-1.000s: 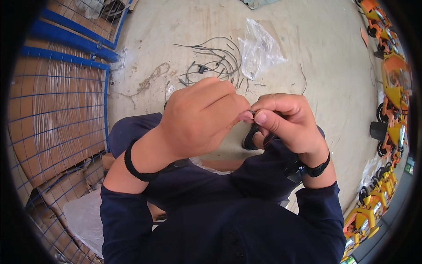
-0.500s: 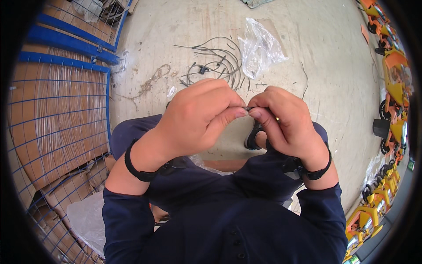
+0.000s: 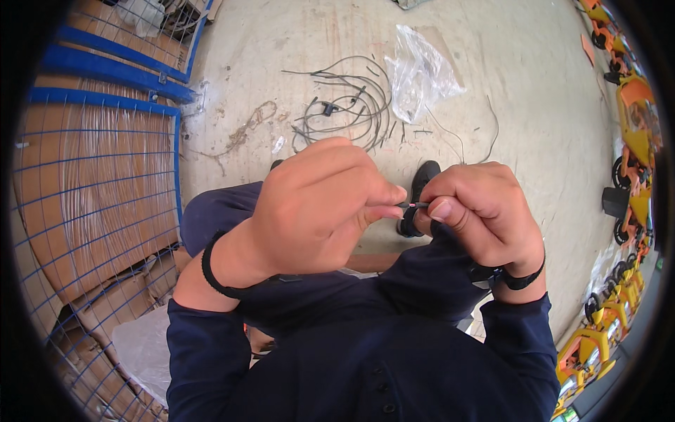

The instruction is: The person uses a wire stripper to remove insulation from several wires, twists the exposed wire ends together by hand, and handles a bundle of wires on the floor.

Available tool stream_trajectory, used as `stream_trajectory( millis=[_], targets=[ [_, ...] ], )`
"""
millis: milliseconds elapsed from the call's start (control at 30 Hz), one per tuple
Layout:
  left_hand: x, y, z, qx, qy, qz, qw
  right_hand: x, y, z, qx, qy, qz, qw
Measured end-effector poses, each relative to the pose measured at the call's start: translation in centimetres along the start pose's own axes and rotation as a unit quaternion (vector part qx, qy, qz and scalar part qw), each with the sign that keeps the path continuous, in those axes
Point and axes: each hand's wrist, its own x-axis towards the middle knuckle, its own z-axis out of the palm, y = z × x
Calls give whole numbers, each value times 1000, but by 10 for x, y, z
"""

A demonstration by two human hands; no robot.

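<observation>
A thin dark cable spans the small gap between my hands, with a pinkish spot showing on it there. My left hand pinches its left part between thumb and forefinger. Thumb and forefinger of my right hand are closed on the cable just right of that spot. Both hands are raised in front of my bent knees, and the rest of what each palm may contain is hidden.
Loose dark cables and short cut pieces lie on the concrete floor ahead. Beside them is a clear plastic bag. A blue mesh cage with cardboard stands left; yellow-orange wheeled machines line the right.
My hands have moved slightly apart and nearer to me, the right one shifting right. More of the cable and its pinkish spot now show between the fingertips.
</observation>
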Motion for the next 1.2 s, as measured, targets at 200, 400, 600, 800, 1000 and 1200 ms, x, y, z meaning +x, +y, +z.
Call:
stream_trajectory(
  millis=[200,400,600,800,1000,1200],
  targets=[
    [-1,6,-2,62,1,38,997,-2,-2,-5,8,-8,-2,1000],
    [-5,6,-16,141,13,37,989,-9,2,-16,-30,9,-15,999],
    [-20,-5,-42,181,21,5,983,-34,11,-42,-71,23,49,996],
    [-32,-12,-63,201,51,-37,978,-48,16,-62,-73,33,74,994],
    [-44,-26,-89,207,130,-64,968,-65,31,-97,-87,97,108,985],
    [-61,-42,-115,169,248,-109,948,-85,51,-116,-25,132,175,975]
  ],
)
